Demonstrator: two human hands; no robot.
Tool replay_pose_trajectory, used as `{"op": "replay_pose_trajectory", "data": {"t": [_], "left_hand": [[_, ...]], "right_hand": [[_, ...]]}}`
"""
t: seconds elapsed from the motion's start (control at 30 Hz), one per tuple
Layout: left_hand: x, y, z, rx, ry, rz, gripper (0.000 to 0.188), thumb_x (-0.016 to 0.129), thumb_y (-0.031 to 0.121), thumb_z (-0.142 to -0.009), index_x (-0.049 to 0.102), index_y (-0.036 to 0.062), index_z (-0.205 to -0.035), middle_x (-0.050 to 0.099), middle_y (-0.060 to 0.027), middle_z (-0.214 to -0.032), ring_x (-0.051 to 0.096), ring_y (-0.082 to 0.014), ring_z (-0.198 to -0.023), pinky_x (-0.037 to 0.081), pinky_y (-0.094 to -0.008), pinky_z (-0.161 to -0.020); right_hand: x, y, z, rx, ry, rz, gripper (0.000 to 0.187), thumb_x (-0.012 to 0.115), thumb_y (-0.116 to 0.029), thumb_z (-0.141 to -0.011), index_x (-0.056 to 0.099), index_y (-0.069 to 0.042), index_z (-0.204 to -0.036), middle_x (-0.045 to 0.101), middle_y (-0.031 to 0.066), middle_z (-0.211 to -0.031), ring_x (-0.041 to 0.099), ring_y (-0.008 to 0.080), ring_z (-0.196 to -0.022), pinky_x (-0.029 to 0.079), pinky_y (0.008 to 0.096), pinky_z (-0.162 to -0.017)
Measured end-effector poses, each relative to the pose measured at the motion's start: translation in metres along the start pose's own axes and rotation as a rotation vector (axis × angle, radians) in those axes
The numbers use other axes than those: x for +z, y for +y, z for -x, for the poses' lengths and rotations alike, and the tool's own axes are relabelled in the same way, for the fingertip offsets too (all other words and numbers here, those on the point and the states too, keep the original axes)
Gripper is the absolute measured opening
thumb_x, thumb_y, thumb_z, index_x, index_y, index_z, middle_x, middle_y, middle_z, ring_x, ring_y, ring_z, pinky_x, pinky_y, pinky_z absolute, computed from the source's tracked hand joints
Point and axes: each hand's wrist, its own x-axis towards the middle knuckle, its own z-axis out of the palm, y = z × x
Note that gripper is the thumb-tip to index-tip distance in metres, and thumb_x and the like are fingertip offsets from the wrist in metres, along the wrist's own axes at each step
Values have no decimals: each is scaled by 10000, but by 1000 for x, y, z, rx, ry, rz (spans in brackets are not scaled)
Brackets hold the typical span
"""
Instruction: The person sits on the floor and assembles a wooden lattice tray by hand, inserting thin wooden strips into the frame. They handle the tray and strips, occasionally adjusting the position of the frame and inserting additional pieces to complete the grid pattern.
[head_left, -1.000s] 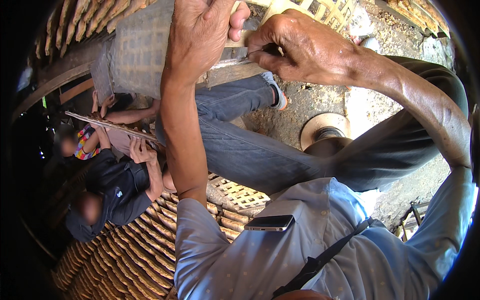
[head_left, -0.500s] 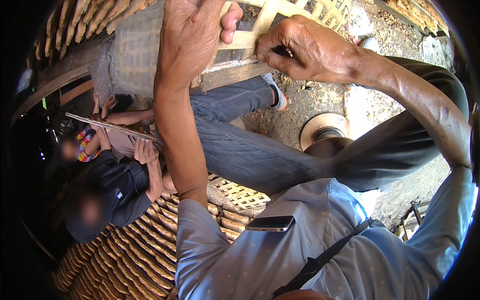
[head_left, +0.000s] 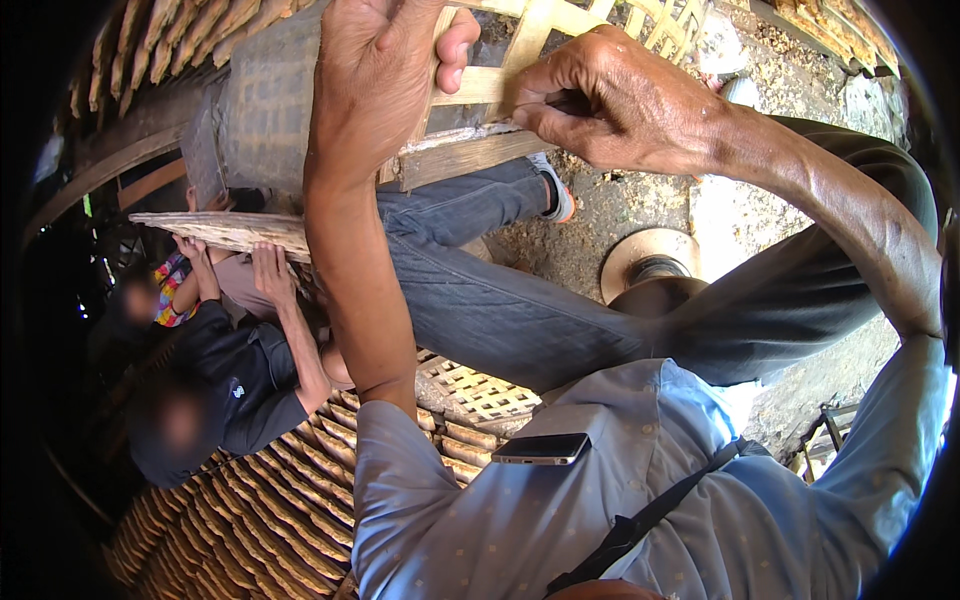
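A woven bamboo rack (head_left: 533, 32) with a flat wooden edge bar (head_left: 465, 158) is held up at the top of the head view. My left hand (head_left: 385, 60) is curled around the rack's left side, its fingertips showing over the bamboo strips. My right hand (head_left: 620, 105) is closed in a pinch at the rack's lower strip, just above the right end of the bar. What lies between its finger and thumb is hidden. A pale whitish line runs along the joint between strips and bar.
At left a co-worker (head_left: 235, 370) holds a long flat board (head_left: 235, 230). Stacked slatted racks (head_left: 250, 510) fill the lower left, a clear plastic sheet (head_left: 270, 110) the upper left. A round pedestal base (head_left: 650, 255) stands on the littered floor. A phone (head_left: 541, 448) lies on my shirt.
My right hand has shifted slightly and its fingers have closed further at the strip. My left hand stays in place. The co-worker's board has tilted to show more of its face.
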Motion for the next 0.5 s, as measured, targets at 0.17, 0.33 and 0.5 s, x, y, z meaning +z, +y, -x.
{"op": "replay_pose_trajectory", "data": {"t": [0.17,0.33,0.5], "left_hand": [[4,0,4,44,74,-57,273,543,299,-1091,642,64,-1187,626,26,-847,486,-25,-583,360,-176,-445],[2,15,2,-138,144,41,302,547,321,-1086,640,68,-1223,632,18,-872,496,-28,-608,389,-173,-473],[-2,16,14,-2,101,27,318,559,338,-1080,631,80,-1252,626,22,-878,493,-39,-596,374,-176,-459]], "right_hand": [[16,21,-1,-205,115,102,142,667,-65,-885,746,36,-947,703,194,-721,727,322,-701,581,435,-687],[-1,23,6,120,-56,92,151,679,-72,-958,768,14,-1046,759,173,-891,746,262,-798,591,386,-745],[6,23,2,134,-80,116,158,684,-103,-978,766,20,-1031,751,155,-854,716,215,-736,580,351,-701]]}}
